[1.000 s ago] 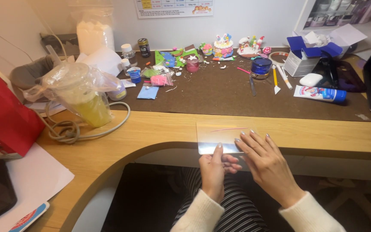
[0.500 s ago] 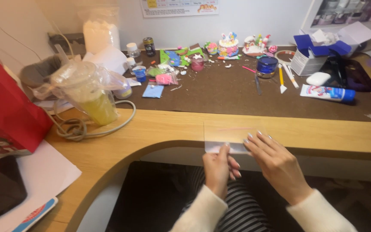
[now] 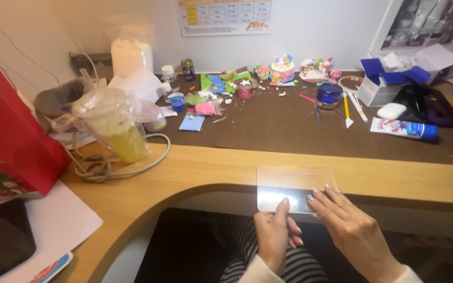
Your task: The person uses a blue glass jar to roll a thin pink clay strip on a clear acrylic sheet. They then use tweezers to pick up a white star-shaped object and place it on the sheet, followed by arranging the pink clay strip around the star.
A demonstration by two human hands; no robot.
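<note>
both hands grip a clear plastic sheet (image 3: 294, 187) that half overhangs the near edge of the wooden desk (image 3: 200, 170), left hand (image 3: 274, 236) pinching its near edge with thumb on top, right hand (image 3: 348, 228) pressing spread fingertips flat on its near-right corner, seemingly to steady it.

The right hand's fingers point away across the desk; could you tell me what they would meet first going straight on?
The right hand already rests on the clear plastic sheet. Beyond it lies bare wooden desk edge, then probably the brown mat; depth is unclear.
</note>
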